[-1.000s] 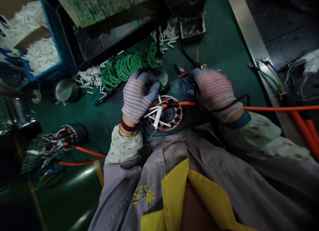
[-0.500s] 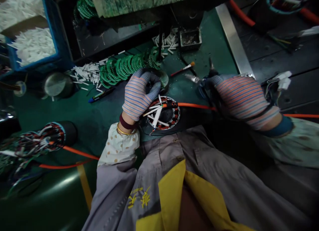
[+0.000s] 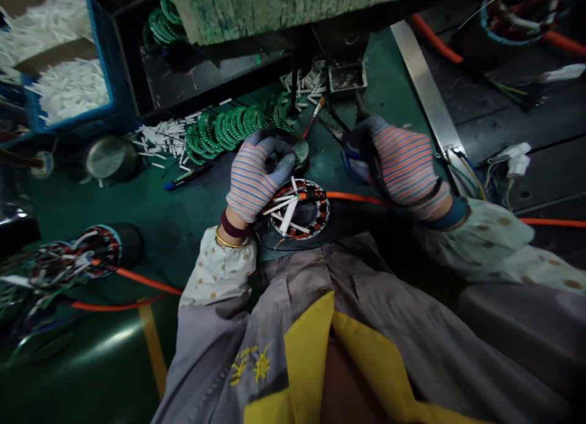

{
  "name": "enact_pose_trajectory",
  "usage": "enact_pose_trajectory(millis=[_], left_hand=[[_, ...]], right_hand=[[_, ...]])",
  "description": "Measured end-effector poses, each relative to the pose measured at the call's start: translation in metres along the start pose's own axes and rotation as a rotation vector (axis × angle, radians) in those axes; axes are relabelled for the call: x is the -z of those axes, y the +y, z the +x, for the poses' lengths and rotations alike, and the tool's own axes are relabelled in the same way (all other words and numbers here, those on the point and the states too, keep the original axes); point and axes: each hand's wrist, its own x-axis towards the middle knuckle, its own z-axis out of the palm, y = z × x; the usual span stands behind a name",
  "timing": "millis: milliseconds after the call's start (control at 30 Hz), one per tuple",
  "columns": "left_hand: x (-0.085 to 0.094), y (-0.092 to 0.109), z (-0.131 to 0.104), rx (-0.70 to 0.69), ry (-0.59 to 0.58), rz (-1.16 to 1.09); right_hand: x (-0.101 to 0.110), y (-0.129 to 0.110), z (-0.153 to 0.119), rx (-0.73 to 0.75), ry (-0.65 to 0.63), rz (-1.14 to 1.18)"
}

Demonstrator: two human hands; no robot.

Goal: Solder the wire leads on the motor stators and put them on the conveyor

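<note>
My left hand (image 3: pixel 259 177), in a striped glove, is curled with thumb and fingers close together at a round grey-green object (image 3: pixel 301 150); what they pinch is hidden. Below it lies a wire-wound ring (image 3: pixel 323 219) with white sleeves (image 3: pixel 288 215) and an orange cable (image 3: pixel 352 197) running right. My right hand (image 3: pixel 405 168) is closed round a blue-handled tool (image 3: pixel 353 163) with metal jaws pointing up-left. A black cord loops across this glove. Just beyond the jaws lies a small brush (image 3: pixel 315 114).
Green printed rings (image 3: pixel 233 128) and loose white tubes (image 3: pixel 165 137) lie behind my left hand. A blue bin (image 3: pixel 103 76) of tubes stands at the back left. Another wound part (image 3: pixel 126 244) lies left. A small metal tray (image 3: pixel 348 76) and metal strip (image 3: pixel 423 82) are at the back right.
My right hand has moved left with the tool, towards the round object. The brush has shifted left and turned more upright. My left hand has kept its place.
</note>
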Motion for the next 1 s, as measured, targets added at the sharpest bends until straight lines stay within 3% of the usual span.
enact_pose_trajectory(millis=[200,333,733,833,1000], left_hand=[[0.003,-0.001,-0.001,0.082,-0.059,-0.044],[0.002,-0.005,-0.004,0.117,-0.103,-0.033],[-0.002,0.001,-0.004,0.166,-0.070,-0.067],[-0.003,0.000,-0.003,0.111,-0.064,-0.095],[0.001,0.003,-0.005,0.170,-0.088,-0.007]], right_hand=[[-0.006,-0.018,-0.002,0.113,-0.157,0.106],[-0.010,-0.017,0.006,0.144,-0.158,0.077],[-0.031,-0.005,0.001,0.245,-0.137,0.206],[-0.029,0.000,-0.008,0.162,-0.072,0.187],[-0.004,-0.004,-0.034,0.038,-0.028,-0.019]])
